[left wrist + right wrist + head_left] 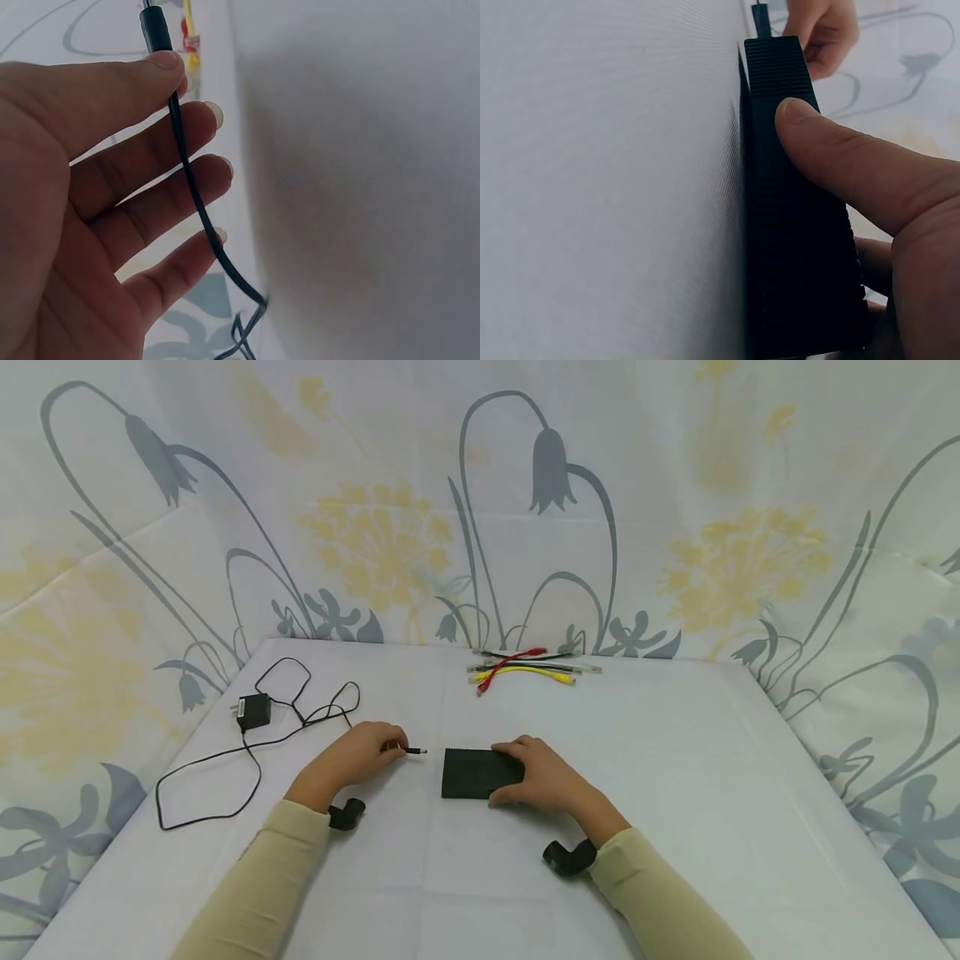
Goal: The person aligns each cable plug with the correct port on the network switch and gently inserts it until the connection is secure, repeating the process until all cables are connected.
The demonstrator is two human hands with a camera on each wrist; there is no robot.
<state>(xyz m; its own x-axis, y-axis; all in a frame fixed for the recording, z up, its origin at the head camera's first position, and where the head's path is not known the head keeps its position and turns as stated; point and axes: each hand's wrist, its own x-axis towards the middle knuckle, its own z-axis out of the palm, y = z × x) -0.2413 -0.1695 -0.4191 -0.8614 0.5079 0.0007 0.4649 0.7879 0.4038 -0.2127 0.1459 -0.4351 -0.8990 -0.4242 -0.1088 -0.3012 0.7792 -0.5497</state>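
Between thumb and index finger my left hand [365, 750] pinches the barrel plug [416, 751] of a power cord. In the left wrist view the plug [156, 30] points upward, and its black cord [193, 180] runs down past the other fingers. My right hand [545, 774] grips the right end of a flat black box [472, 773] with ridged edges, thumb on the near side and fingers on the far side. The plug tip is a short gap left of the box in the head view. The right wrist view shows the box's ridged side [787, 202] under the thumb.
At the left, a black power adapter [253, 712] lies with its cord looped on the white table [675, 793]. Several short network cables, one red [512, 670] and one yellow [536, 673] among them, lie at the table's back edge. A flowered cloth [390, 552] hangs behind.
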